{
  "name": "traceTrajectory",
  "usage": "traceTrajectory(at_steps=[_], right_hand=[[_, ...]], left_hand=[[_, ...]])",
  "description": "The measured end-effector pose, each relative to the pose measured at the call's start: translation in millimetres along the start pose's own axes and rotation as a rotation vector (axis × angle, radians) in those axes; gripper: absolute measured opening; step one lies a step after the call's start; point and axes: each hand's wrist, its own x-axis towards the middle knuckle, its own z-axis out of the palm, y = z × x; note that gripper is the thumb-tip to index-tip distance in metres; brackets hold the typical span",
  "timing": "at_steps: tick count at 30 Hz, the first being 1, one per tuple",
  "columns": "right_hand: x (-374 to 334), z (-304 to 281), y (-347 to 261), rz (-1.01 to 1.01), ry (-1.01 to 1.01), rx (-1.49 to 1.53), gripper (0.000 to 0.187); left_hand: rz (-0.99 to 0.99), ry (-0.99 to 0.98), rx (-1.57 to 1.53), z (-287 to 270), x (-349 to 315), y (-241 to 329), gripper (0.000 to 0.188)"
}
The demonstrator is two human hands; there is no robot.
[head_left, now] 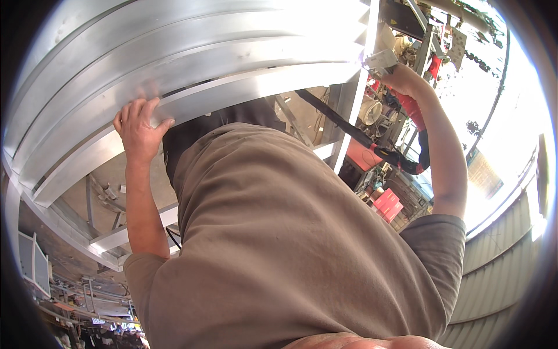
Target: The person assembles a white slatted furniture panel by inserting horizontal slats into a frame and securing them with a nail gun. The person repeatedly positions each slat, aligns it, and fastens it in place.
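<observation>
A large silvery metal louvre panel (180, 55) fills the upper left, its long slats curved by the lens. My left hand (141, 129) is at the near edge of the lowest slat (232, 93), fingers bent over it and thumb along its face. At the panel's right end, my right hand (405, 81) is closed round a welding gun (382, 59) with a pale boxy head. The gun's tip is close to where a slat meets the upright frame bar (350, 113); glare hides whether they touch. A thick black cable (349, 125) with red bands loops down below my right hand.
Red boxes (387, 205) and cluttered workshop gear lie beyond the frame on the right. Corrugated metal sheeting (494, 279) stands at the lower right. Crossbars (110, 238) of the frame run beneath the slats, left of my body. A grey-framed panel (34, 262) stands at the far left.
</observation>
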Motion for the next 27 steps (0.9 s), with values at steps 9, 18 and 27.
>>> traceTrajectory(at_steps=[9,18,27], right_hand=[[-12.3,0.4,-4.2,-0.004,0.061,-0.033,0.029],[-46.6,0.4,83.8,0.139,0.218,0.434,0.035],[43.1,129.3,237.9,0.176,0.441,1.17,0.027]], left_hand=[[-0.009,-0.012,0.003,-1.5,1.1,2.0,0.065],[-0.003,0.004,0.019,1.0,-0.2,2.0,0.065],[0.063,0.052,-0.028,-8.2,2.0,4.6,0.071]])
